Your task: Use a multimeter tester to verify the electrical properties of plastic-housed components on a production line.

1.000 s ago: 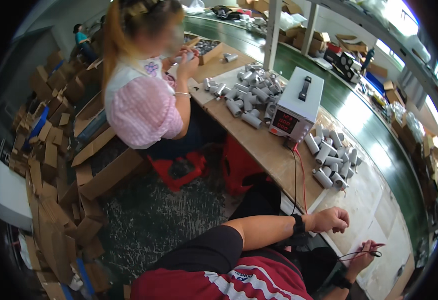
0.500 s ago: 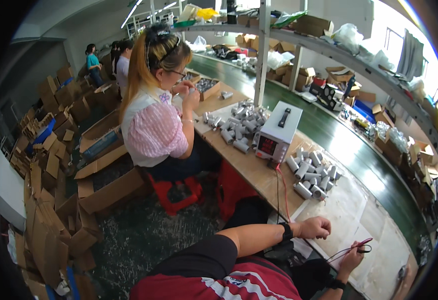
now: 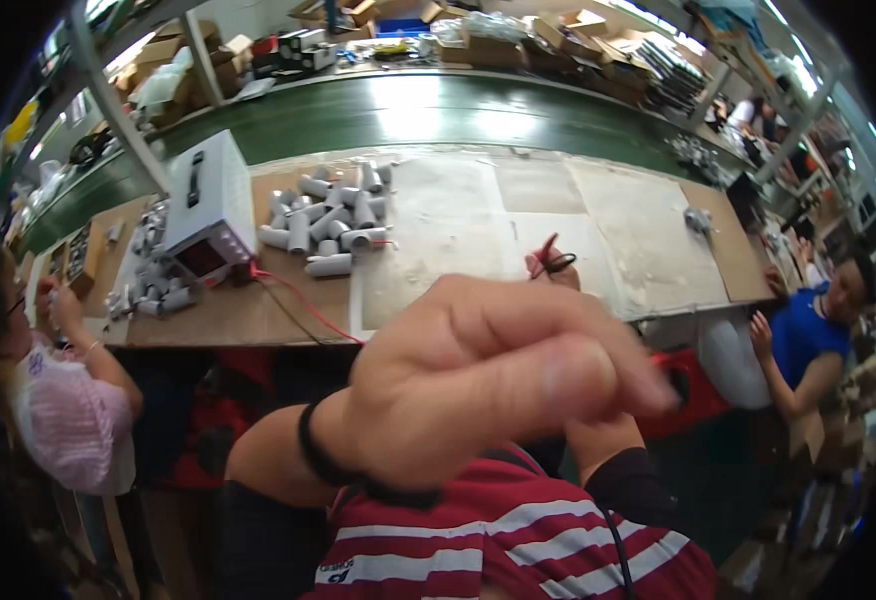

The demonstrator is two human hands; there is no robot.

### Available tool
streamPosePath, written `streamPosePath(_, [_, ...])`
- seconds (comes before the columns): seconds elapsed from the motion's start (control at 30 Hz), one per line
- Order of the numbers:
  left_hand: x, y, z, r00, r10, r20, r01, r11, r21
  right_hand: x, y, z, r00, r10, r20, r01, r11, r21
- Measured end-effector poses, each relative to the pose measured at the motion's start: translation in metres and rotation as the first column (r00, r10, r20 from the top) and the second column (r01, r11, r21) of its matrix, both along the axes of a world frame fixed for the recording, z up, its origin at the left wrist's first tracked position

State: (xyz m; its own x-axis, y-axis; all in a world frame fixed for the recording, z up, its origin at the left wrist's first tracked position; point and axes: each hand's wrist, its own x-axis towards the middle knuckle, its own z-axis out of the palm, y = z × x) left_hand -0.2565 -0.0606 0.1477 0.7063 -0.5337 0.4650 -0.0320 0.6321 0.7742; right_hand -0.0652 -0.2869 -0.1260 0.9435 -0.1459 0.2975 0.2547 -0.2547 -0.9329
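Note:
My left hand (image 3: 478, 375) is raised close in front of the camera, large and partly blurred. Its fingers are curled with the thumb against them, and nothing shows in it. A black band circles its wrist. Beyond it, over the near part of the pale table sheet (image 3: 448, 215), my right hand (image 3: 562, 272) is closed on a red and a black test probe (image 3: 550, 245). Most of that hand is hidden behind the left. Red and black leads (image 3: 308, 310) run from the white bench power supply (image 3: 220, 195) over the table edge. Grey metal cylinders (image 3: 330, 220) lie heaped beside the supply.
Another heap of cylinders (image 3: 153, 255) lies left of the supply, near a person in a pink sleeve (image 3: 78, 415). A person in blue (image 3: 808, 335) sits at the right. A green conveyor belt (image 3: 348, 110) runs behind the table, with cardboard boxes (image 3: 488, 45) beyond.
My view has swung right, bringing the table's middle and the person in blue into sight. My left hand has risen from the table edge toward the camera. The right keeps the probes.

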Motion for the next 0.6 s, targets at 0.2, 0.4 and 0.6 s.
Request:
streamPosePath(0.2, [-0.038, 0.007, -0.014, 0.92, -0.342, 0.191, 0.377, 0.906, -0.194, 0.004, -0.012, -0.014, 0.999, 0.032, 0.015, -0.033, 0.999, 0.019])
streamPosePath(0.4, [-0.04, 0.026, -0.038, 0.861, -0.479, 0.173, 0.508, 0.83, -0.23, -0.007, -0.002, 0.006, 0.997, 0.024, 0.071, -0.013, 0.989, -0.145])
streamPosePath(0.6, [-0.031, 0.059, -0.041, 0.88, -0.465, 0.092, 0.473, 0.845, -0.251, -0.008, -0.007, 0.006, 0.996, 0.013, 0.087, -0.002, 0.992, -0.127])
